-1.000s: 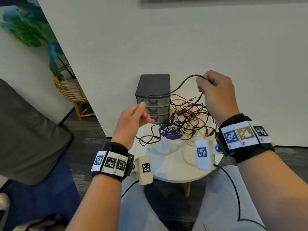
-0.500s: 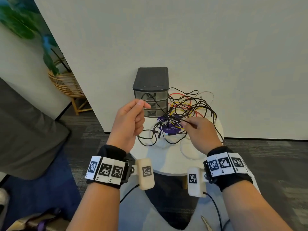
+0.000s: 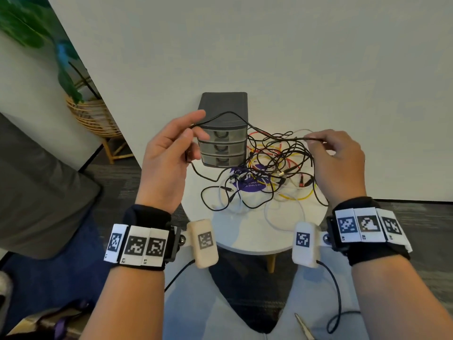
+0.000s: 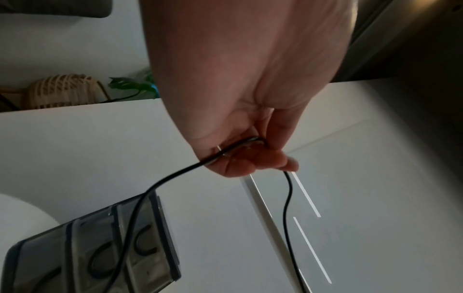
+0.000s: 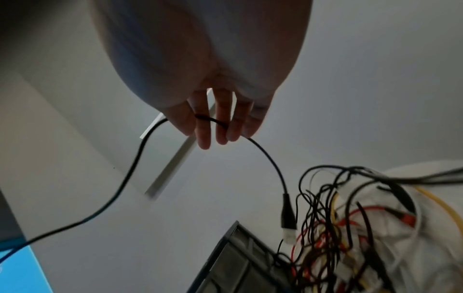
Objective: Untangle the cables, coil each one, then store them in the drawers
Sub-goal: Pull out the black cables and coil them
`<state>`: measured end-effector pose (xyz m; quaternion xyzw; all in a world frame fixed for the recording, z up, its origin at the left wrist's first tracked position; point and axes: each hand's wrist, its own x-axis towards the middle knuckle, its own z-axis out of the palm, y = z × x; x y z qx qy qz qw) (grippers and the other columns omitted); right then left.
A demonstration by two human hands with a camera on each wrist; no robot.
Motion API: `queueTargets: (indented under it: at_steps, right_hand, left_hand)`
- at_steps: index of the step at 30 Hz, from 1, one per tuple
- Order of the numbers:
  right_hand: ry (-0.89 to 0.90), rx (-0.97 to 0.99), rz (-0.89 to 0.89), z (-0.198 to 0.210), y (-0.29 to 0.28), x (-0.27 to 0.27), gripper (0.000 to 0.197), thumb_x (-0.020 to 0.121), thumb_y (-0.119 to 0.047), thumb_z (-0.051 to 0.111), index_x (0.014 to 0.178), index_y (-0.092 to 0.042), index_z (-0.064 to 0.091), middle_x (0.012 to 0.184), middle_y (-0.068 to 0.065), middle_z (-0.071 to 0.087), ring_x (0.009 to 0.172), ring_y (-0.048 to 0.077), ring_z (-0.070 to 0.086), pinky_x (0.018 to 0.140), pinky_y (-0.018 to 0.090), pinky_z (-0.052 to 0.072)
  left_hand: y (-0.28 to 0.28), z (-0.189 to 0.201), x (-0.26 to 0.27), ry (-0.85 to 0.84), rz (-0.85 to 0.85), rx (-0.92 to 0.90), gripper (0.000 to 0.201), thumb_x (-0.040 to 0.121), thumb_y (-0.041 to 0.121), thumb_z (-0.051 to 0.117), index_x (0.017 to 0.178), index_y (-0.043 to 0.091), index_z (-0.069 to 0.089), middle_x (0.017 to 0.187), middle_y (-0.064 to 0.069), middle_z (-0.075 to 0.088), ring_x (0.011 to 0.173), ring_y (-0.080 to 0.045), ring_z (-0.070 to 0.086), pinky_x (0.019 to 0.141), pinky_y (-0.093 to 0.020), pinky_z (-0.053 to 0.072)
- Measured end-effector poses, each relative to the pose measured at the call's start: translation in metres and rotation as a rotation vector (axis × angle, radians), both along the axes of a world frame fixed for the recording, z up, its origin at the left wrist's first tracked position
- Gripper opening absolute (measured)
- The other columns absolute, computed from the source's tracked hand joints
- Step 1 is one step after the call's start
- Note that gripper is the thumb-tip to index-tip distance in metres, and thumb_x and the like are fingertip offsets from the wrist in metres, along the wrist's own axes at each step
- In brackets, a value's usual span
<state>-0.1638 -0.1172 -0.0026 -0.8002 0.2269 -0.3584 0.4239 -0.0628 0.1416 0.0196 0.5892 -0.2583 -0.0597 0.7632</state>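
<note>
1. Your left hand (image 3: 169,158) pinches a thin black cable (image 3: 228,114), raised in front of the dark grey three-drawer plastic organiser (image 3: 223,128).
2. Your right hand (image 3: 339,163) pinches the same cable over the tangled pile of black, red, yellow and white cables (image 3: 269,173).
3. The pile lies on the round white table (image 3: 245,231), just beside the organiser, whose drawers are closed.

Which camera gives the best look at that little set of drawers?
The head view: the drawer unit stands whole on the round table, all three drawers shut. The left wrist view catches its tilted front; the right wrist view shows only a dark corner.
</note>
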Motion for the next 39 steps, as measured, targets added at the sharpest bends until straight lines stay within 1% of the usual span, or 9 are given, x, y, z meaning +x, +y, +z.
queueTargets:
  at_steps: [3,6,9,15,21,28,32,36,39]
  right_hand:
    - [0.305,-0.05,0.04,0.006,0.004,0.0,0.028,0.088,-0.021,0.065,0.106,-0.042,0.066,0.121,-0.006,0.056,0.126,0.026,0.043,0.108,0.045,0.036]
    - [0.324,-0.088,0.271,0.028,0.023,0.003,0.046,0.085,-0.012,0.066,0.122,-0.039,0.062,0.129,-0.006,0.055,0.13,0.017,0.041,0.107,0.037,0.034]
    - [0.211,-0.064,0.46,0.048,0.044,0.015,0.024,0.086,-0.017,0.065,0.107,-0.03,0.069,0.09,-0.003,0.07,0.09,0.017,0.065,0.084,0.038,0.05]
    - [0.162,-0.149,0.419,0.07,0.043,0.023,0.032,0.094,-0.033,0.066,0.072,-0.01,0.071,0.05,-0.008,0.044,0.047,0.005,0.035,0.052,0.024,0.029]
    - [-0.419,0.026,0.421,0.119,0.031,0.01,0.026,0.096,-0.023,0.062,0.072,-0.024,0.072,0.08,0.027,0.064,0.058,0.016,0.039,0.063,0.034,0.033]
    - [-0.763,0.087,0.426,0.141,0.011,0.002,0.027,0.101,-0.018,0.054,0.08,-0.026,0.068,0.088,0.0,0.068,0.057,0.013,0.038,0.063,0.035,0.031]
    - [-0.705,0.118,0.315,0.123,-0.002,0.005,0.028,0.102,-0.019,0.051,0.082,-0.027,0.068,0.096,0.004,0.069,0.058,0.016,0.036,0.06,0.035,0.028]
    - [-0.436,0.204,0.156,0.078,-0.012,0.017,0.032,0.1,-0.016,0.049,0.08,-0.029,0.071,0.079,0.013,0.055,0.055,0.015,0.034,0.054,0.036,0.024]
    - [-0.249,0.295,0.087,0.037,-0.018,0.028,0.033,0.099,-0.013,0.043,0.082,-0.028,0.067,0.065,0.004,0.047,0.052,0.013,0.037,0.054,0.031,0.031]
  left_hand:
    - [-0.011,0.013,-0.003,-0.096,0.017,0.113,0.031,0.107,0.007,0.044,0.132,0.015,0.06,0.106,-0.005,0.075,0.057,-0.014,0.048,0.063,-0.023,0.046]
    - [-0.03,0.023,-0.002,-0.207,-0.026,0.302,0.026,0.106,0.01,0.049,0.129,0.017,0.058,0.107,0.001,0.078,0.05,-0.017,0.054,0.059,-0.027,0.051]
    - [-0.05,0.029,0.0,-0.31,-0.111,0.414,0.02,0.104,0.009,0.052,0.123,0.015,0.053,0.096,0.001,0.078,0.048,-0.019,0.058,0.058,-0.03,0.052]
    - [-0.062,0.025,0.017,-0.323,-0.134,0.385,0.02,0.1,0.003,0.056,0.114,0.015,0.05,0.063,-0.003,0.055,0.052,-0.012,0.048,0.056,-0.022,0.042]
    - [-0.071,-0.014,0.039,-0.3,-0.142,0.603,0.021,0.106,0.022,0.051,0.095,0.012,0.066,0.093,0.006,0.075,0.092,-0.006,0.067,0.089,-0.022,0.049]
    - [-0.084,-0.038,0.063,-0.317,-0.106,0.818,0.029,0.107,0.028,0.045,0.09,0.017,0.067,0.104,-0.001,0.073,0.104,-0.018,0.066,0.1,-0.048,0.047]
    - [-0.086,-0.027,0.079,-0.203,0.003,0.667,0.035,0.107,0.022,0.039,0.083,0.021,0.064,0.099,0.001,0.077,0.099,-0.017,0.07,0.101,-0.047,0.05]
    - [-0.091,0.02,0.081,-0.186,0.094,0.464,0.032,0.109,0.013,0.033,0.093,0.012,0.06,0.093,-0.01,0.076,0.09,-0.027,0.074,0.079,-0.032,0.06]
    - [-0.091,0.052,0.086,-0.263,0.102,0.406,0.034,0.104,0.007,0.032,0.091,0.018,0.062,0.078,-0.008,0.074,0.081,-0.034,0.074,0.083,-0.05,0.061]
